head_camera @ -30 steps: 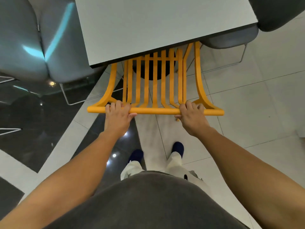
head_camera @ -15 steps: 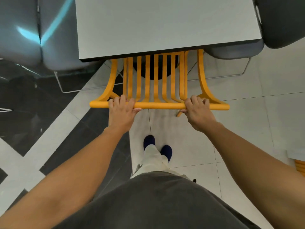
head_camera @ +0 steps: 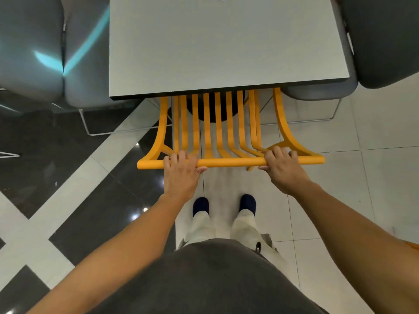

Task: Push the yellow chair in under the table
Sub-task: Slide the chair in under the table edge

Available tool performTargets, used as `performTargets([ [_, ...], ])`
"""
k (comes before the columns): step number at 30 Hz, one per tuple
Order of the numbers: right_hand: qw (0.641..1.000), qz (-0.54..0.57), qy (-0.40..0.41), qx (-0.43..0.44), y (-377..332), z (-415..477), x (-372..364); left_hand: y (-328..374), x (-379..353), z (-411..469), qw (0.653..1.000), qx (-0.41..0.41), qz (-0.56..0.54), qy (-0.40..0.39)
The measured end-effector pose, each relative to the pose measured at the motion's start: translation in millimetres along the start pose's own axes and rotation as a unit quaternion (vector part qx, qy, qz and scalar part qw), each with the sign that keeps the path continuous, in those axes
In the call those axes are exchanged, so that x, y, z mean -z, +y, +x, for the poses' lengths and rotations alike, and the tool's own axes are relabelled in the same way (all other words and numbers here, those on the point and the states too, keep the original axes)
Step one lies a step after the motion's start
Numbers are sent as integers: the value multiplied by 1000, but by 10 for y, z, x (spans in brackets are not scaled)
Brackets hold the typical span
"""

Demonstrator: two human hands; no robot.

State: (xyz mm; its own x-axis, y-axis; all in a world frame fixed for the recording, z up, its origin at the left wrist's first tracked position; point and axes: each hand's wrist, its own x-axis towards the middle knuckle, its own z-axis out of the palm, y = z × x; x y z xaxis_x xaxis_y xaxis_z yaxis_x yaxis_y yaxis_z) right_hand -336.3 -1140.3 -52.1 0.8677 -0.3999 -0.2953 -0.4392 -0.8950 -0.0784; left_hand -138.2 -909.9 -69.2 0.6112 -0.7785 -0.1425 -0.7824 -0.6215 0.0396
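Yellow chair (head_camera: pixel 229 132) slid further beneath the tabletop (head_camera: pixel 226 53).
Left hand (head_camera: pixel 181 175) and right hand (head_camera: pixel 283 171) grip its top rail; seat now hidden, push nearly complete.

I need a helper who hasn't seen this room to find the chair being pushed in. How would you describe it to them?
Start at the pale grey table; at its near edge a yellow chair slides beneath it, seat hidden. Its top rail is held by the left hand and right hand. Its slatted yellow back sets it apart from the padded grey chairs on either side.
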Motion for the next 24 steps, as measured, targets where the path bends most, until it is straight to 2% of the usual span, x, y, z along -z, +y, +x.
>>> performTargets([
  [5, 1000, -23, 6, 16, 599, -48, 40, 647, 8, 19, 999, 45, -2, -15],
  [9, 999, -37, 0, 12, 795, -47, 32, 916, -8, 3, 998, 65, -11, -17],
  [13, 1000, -23, 14, 5, 794, -44, -46, 856, 9, 23, 998, 53, -34, 8],
  [20, 999, 46, 25, 12, 249, -1, -85, 264, 73, -10, 999, 39, -9, -3],
  [24, 997, 65, 41, 23, 395, -66, -100, 410, 42, -47, 999, 43, 2, -15],
])
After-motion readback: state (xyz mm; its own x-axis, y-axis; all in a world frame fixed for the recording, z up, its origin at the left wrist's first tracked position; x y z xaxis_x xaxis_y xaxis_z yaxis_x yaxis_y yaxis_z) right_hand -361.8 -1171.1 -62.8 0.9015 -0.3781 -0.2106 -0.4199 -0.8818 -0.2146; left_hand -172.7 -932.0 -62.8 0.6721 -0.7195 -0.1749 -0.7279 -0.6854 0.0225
